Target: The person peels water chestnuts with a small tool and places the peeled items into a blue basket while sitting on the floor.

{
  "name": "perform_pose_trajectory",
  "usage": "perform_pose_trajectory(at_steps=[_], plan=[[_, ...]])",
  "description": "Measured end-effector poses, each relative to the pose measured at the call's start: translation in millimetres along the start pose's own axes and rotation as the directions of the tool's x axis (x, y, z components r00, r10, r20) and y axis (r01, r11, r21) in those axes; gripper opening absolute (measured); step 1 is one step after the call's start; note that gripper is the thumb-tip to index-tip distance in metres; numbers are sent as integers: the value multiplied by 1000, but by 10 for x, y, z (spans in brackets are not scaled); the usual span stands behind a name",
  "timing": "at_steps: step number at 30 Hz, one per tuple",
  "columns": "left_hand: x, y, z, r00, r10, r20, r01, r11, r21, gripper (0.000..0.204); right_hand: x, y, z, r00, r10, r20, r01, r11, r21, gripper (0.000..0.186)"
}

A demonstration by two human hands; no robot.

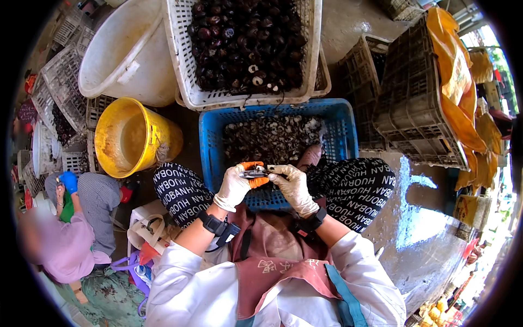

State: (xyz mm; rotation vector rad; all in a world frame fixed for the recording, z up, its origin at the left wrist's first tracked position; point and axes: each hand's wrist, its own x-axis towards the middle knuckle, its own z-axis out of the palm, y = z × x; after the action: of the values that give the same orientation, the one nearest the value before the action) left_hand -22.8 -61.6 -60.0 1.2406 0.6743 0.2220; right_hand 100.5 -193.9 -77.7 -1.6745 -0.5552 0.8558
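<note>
My left hand (233, 186), in a white glove with orange finger covers, is closed around a small metal tool (254, 174) that looks like a short blade or peeler. Facing it, my right hand (294, 186) in a white glove has its fingers pinched at the tool's right end; what they grip is too small to name. Both hands are over the near side of a blue plastic basket (348, 128). Dark and white peelings (267, 139) cover its bottom. A boot tip (310, 157) shows inside the basket's right part.
Beyond stands a white crate (180, 65) of dark round water chestnuts or similar produce (245, 43). On the left are a yellow bucket (139, 139) and a large white tub (122, 60). Stacked crates (411, 92) rise on the right. A seated person (73, 240) is at left.
</note>
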Motion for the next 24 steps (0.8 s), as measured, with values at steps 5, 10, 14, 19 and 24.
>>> perform_pose_trajectory(at_steps=[5, 10, 14, 19, 24], plan=[[-134, 39, 124, 983, -182, 9, 181, 970, -161, 38, 162, 463, -114, 995, -18, -100, 12, 998, -66, 18], [-72, 107, 39, 985, -172, -17, 168, 977, -131, 39, 127, 231, -128, 994, 97, -57, -77, 958, 277, 16], [-93, -5, 64, 999, 35, 27, -33, 996, -85, 37, -43, -167, -101, 986, -127, 106, 139, 984, -111, 14], [-192, 53, 180, 983, -181, 16, 181, 972, -148, 39, 149, 630, -342, 978, 166, -129, -173, 984, -42, 18], [-137, 8, 61, 998, -57, -16, 56, 997, -43, 35, 20, 83, -83, 999, 38, 18, -42, 941, 336, 15]])
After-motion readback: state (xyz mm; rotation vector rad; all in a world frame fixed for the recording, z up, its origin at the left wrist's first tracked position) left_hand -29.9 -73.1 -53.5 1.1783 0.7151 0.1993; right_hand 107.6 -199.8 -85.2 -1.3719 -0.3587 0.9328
